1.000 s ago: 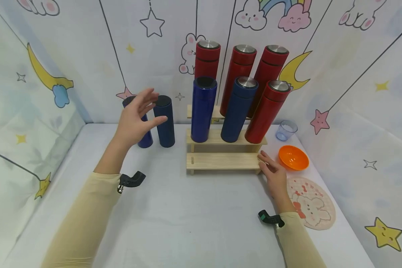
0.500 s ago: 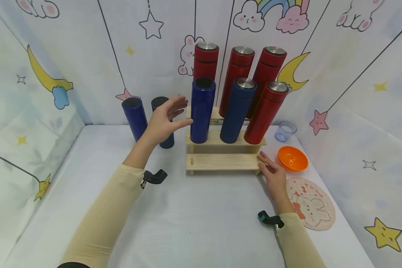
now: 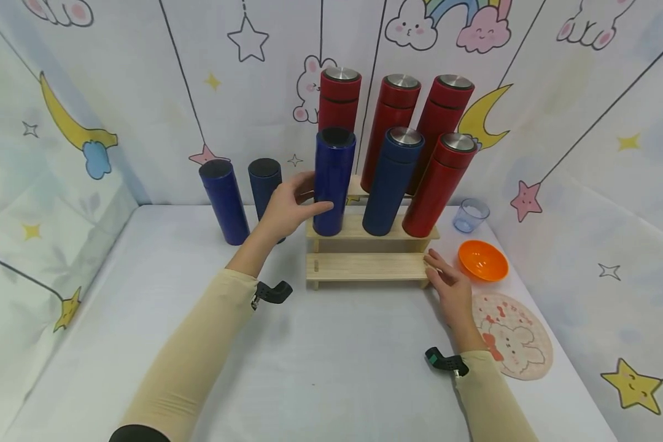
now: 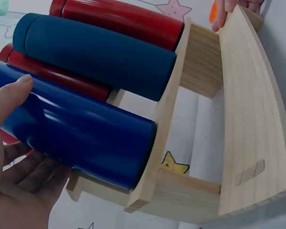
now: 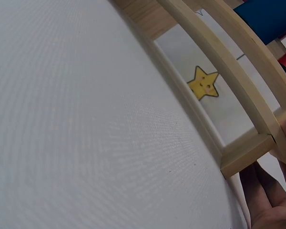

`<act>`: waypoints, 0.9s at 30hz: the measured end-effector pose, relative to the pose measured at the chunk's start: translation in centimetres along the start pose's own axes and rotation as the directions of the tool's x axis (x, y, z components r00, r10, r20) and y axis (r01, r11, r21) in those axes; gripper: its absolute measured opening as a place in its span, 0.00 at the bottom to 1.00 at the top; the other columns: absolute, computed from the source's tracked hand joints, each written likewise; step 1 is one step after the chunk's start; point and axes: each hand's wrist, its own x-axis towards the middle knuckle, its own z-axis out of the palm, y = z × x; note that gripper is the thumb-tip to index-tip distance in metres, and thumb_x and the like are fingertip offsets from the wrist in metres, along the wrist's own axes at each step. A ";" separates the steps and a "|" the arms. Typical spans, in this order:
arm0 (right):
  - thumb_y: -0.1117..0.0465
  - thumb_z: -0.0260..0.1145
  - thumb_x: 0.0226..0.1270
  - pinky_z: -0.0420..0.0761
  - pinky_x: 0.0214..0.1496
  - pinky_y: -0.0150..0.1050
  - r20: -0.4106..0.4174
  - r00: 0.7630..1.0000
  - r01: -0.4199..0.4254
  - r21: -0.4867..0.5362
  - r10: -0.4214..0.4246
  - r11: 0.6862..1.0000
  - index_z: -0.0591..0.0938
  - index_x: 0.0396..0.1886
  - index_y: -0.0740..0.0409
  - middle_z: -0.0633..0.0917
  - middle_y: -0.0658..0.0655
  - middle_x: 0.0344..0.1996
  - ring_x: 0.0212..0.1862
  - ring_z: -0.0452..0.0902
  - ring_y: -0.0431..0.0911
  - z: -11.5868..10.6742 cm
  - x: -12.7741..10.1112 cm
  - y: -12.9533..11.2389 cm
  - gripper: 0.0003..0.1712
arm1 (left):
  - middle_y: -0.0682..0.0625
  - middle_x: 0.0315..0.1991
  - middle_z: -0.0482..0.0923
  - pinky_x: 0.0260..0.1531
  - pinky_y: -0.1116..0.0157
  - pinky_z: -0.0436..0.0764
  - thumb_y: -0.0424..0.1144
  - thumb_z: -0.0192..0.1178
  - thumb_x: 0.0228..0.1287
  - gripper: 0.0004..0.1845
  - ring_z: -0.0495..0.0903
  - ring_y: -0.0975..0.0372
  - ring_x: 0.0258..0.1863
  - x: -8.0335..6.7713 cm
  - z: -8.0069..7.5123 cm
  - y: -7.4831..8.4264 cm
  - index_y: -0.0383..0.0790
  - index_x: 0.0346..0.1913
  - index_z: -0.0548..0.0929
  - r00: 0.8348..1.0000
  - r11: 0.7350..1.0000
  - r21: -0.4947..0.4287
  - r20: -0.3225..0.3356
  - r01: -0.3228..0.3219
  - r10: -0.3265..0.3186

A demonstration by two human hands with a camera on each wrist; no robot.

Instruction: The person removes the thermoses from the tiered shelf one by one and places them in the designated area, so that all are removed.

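Head view, and the left hand (image 3: 288,210) is on the glossy blue bottle (image 3: 336,175) at mid-frame, thumb across its front, fingers round the far side! That bottle stands on the middle step of the wooden rack (image 3: 370,267), left end of its row, with a matte blue bottle (image 3: 392,187) and a bright red bottle (image 3: 439,187) to its right. Lower right of centre, the right hand (image 3: 450,287) pinches the end of the bottom step. Three darker red bottles (image 3: 389,126) line the top step behind. Over at left of frame, a shiny blue bottle (image 3: 224,202) and a dull blue bottle (image 3: 263,183) stand on the white table (image 3: 320,362). Right side now: clear cup (image 3: 471,215) highest, orange bowl (image 3: 482,263) below it, then the round mat (image 3: 519,353), partly behind the right wrist.
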 end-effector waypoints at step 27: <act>0.55 0.70 0.82 0.73 0.67 0.23 0.000 1.000 0.029 -0.007 -0.029 1.000 0.85 0.70 0.56 0.77 0.51 0.76 0.79 0.68 0.45 0.0 -0.3 -0.2 0.23 | 0.41 0.67 0.82 0.69 0.59 0.79 0.41 0.78 0.68 0.37 0.80 0.52 0.69 0.0 0.7 -0.5 0.36 0.76 0.76 0.998 0.998 0.033 -0.046 0.052 -0.050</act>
